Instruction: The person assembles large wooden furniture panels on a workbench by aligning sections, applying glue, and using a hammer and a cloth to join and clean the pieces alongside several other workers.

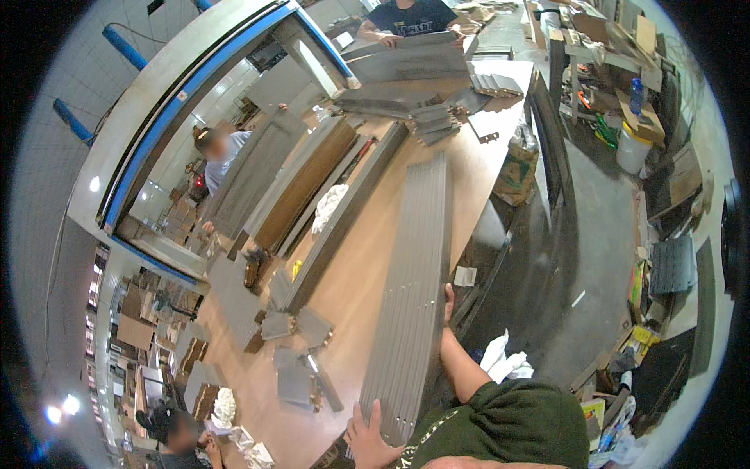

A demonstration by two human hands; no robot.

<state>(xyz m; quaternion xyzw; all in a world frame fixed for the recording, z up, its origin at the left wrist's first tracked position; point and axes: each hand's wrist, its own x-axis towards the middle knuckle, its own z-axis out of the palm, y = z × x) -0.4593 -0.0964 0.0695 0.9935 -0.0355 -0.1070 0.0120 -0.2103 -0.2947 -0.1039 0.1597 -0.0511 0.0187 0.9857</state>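
Note:
A long bundle of grey slats, lying side by side with small bright marks across them, stretches along the wooden tabletop in front of me. My left hand is at the bundle's near left corner, its fingers spread against the slats. Against the right side, partway up, rests my right hand with its fingers stretched along the edge. Part of that hand is hidden by the slats. Neither hand wraps round a slat.
Left of the bundle lie a long grey board, a white cloth and short grey pieces. A person holds a grey panel at the far end; another handles a panel beyond the left side. A white bucket stands right.

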